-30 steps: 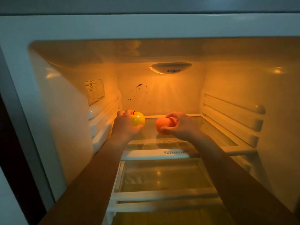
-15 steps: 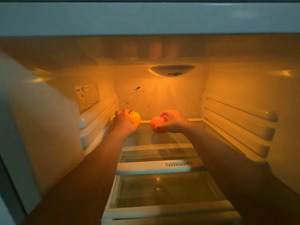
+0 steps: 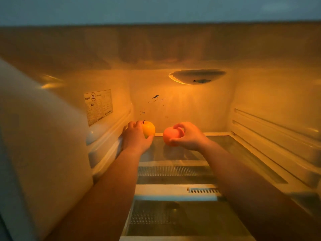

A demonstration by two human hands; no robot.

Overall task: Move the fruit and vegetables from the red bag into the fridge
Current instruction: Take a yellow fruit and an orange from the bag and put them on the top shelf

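Head camera, close inside fridge (image 3: pixel 191 110), facing back wall, slightly downward

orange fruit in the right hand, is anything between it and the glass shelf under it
Nothing visible. The round orange fruit, gripped by the right hand, is held over a bare stretch of the clear glass fridge shelf. The yellow apple in the left hand is off to its left, apart from it.

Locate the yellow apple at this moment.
Head view, left of centre: the left hand grips the yellow apple near the fridge's left wall, over the glass shelf, left of the orange fruit.
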